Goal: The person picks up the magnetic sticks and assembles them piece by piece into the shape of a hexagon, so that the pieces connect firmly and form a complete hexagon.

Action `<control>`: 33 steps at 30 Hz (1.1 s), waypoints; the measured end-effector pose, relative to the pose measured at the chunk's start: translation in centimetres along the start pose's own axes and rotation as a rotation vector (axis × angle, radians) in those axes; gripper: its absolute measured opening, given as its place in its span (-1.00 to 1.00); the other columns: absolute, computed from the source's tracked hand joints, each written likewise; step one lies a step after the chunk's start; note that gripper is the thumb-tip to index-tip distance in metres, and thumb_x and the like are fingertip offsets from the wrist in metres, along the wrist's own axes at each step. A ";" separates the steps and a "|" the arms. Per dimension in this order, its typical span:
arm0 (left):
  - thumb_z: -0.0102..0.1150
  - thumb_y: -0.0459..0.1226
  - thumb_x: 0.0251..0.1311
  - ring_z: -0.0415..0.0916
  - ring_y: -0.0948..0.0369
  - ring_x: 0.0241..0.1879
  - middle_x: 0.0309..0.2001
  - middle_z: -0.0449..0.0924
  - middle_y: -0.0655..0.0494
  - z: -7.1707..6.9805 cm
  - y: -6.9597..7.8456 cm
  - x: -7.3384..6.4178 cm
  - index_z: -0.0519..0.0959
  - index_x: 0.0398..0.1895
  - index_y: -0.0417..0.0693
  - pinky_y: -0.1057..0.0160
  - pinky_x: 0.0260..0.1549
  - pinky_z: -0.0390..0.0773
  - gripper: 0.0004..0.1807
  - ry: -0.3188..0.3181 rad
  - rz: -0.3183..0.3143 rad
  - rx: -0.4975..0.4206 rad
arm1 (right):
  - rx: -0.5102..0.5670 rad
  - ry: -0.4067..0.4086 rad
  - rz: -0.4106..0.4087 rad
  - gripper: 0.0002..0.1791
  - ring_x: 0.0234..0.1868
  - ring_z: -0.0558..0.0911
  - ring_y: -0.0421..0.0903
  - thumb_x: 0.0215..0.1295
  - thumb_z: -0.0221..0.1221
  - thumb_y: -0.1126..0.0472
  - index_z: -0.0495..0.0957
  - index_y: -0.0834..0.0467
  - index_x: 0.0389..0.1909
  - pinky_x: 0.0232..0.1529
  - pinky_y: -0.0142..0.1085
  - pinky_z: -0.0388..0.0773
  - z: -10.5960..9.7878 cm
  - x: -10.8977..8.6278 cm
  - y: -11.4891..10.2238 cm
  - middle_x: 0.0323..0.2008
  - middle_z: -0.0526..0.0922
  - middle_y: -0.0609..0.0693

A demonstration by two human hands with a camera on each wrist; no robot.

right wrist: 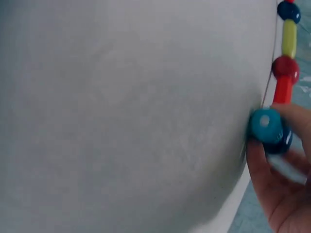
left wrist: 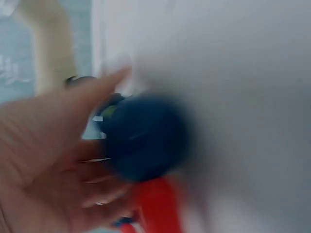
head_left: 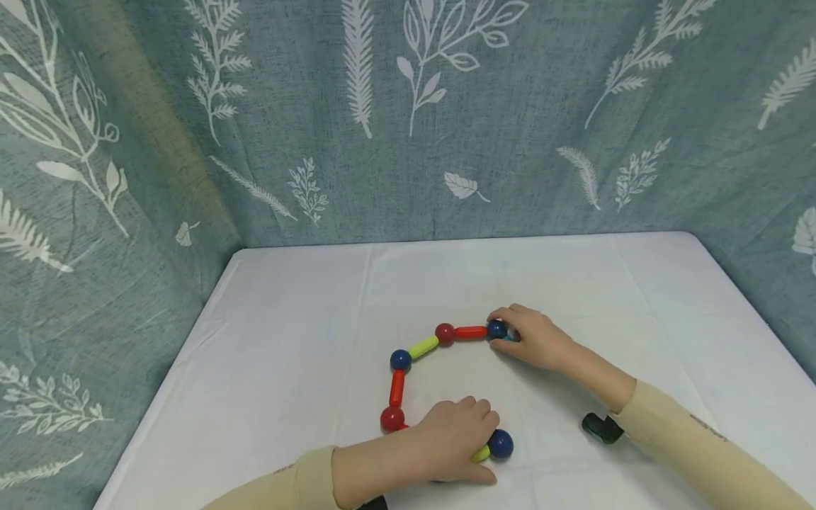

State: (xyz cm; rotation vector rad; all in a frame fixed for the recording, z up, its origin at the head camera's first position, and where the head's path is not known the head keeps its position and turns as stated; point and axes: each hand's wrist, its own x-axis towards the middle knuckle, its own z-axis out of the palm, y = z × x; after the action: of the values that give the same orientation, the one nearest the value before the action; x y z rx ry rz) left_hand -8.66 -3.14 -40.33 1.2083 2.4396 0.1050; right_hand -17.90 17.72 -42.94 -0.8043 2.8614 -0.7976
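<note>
A chain of magnetic balls and rods lies in an open curve on the white-covered table (head_left: 287, 340). My right hand (head_left: 538, 340) is at its far end, thumb and fingers pinching a teal rod (right wrist: 266, 124) beside a blue ball (head_left: 496, 329). From that ball a red rod (head_left: 470, 333) runs to a red ball (head_left: 445, 334). My left hand (head_left: 449, 439) lies over the near part, thumb stretched out, hiding some pieces. A yellow-green rod (head_left: 481, 454) and blue ball (head_left: 501, 444) stick out past it. In the left wrist view a blurred blue ball (left wrist: 146, 138) and red rod (left wrist: 159, 206) sit before the palm.
Between the hands the chain continues with a yellow-green rod (head_left: 423, 347), a blue ball (head_left: 400, 360), a red rod (head_left: 397, 388) and a red ball (head_left: 392, 418). A black wrist device (head_left: 602, 428) hangs by the right sleeve. Leaf-patterned curtain (head_left: 395, 170) surrounds the table.
</note>
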 end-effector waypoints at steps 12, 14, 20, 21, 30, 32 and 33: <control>0.25 0.08 0.22 0.44 0.30 -0.06 -0.05 0.55 0.24 1.4 -5.2 -1.5 0.58 0.09 0.08 0.35 -0.05 0.44 -0.54 0.318 0.023 0.042 | -0.191 -0.032 -0.334 -0.66 0.21 0.38 0.11 0.21 0.26 0.29 0.58 0.05 0.02 0.11 0.04 0.42 -3.1 -3.0 2.9 0.18 0.47 0.10; 0.25 0.11 0.20 0.45 0.32 -0.13 -0.10 0.57 0.24 1.5 -5.4 -1.3 0.60 0.07 0.05 0.39 -0.13 0.45 -0.52 0.344 0.005 -0.040 | -0.222 -0.028 -0.422 -0.71 0.18 0.40 0.08 0.19 0.29 0.31 0.62 0.01 -0.06 0.10 0.02 0.43 -3.0 -3.2 3.2 0.10 0.54 0.05; 0.25 0.07 0.22 0.50 0.30 -0.20 -0.15 0.62 0.18 1.5 -4.2 0.6 0.64 0.04 -0.03 0.41 -0.22 0.48 -0.53 0.413 -0.076 -0.063 | -0.139 0.035 -0.446 -0.76 0.00 0.43 -0.12 0.12 0.40 0.23 0.65 -0.04 -0.18 -0.03 -0.18 0.50 -1.5 -3.2 2.8 -0.12 0.56 -0.16; 0.25 0.06 0.22 0.51 0.29 -0.20 -0.14 0.63 0.17 1.4 -4.0 0.9 0.64 0.04 -0.04 0.41 -0.23 0.49 -0.54 0.421 -0.086 -0.065 | -0.122 0.036 -0.439 -0.76 -0.01 0.43 -0.14 0.13 0.40 0.23 0.65 -0.05 -0.18 -0.04 -0.19 0.50 -1.4 -3.2 2.6 -0.13 0.55 -0.18; 0.27 0.00 0.22 0.51 0.30 -0.23 -0.18 0.64 0.15 1.3 -2.9 2.7 0.67 -0.02 -0.07 0.46 -0.32 0.46 -0.60 0.461 -0.098 -0.087 | -0.085 -0.004 -0.365 -0.76 0.01 0.41 -0.13 0.15 0.39 0.22 0.65 -0.06 -0.17 -0.03 -0.19 0.50 -0.9 -3.6 1.2 -0.10 0.53 -0.18; 0.27 0.01 0.22 0.49 0.31 -0.26 -0.19 0.64 0.16 1.3 -2.9 2.8 0.67 -0.04 -0.06 0.48 -0.36 0.43 -0.61 0.461 -0.095 -0.095 | -0.089 -0.014 -0.363 -0.77 0.01 0.41 -0.14 0.16 0.38 0.22 0.65 -0.06 -0.16 -0.03 -0.19 0.51 -0.9 -3.6 1.0 -0.09 0.53 -0.17; 0.27 0.02 0.22 0.48 0.32 -0.27 -0.21 0.63 0.17 1.3 -2.9 2.7 0.67 -0.04 -0.05 0.49 -0.38 0.41 -0.60 0.460 -0.094 -0.105 | -0.084 -0.023 -0.355 -0.77 0.01 0.41 -0.14 0.16 0.38 0.21 0.65 -0.06 -0.16 -0.02 -0.19 0.51 -0.9 -3.7 1.0 -0.08 0.53 -0.17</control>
State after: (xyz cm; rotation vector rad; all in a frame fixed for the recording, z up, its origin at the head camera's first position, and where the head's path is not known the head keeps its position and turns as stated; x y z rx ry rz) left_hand -11.79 -2.97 -43.13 1.1169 2.8319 0.5304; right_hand -15.38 20.67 -42.91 -1.3488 2.7848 -0.6928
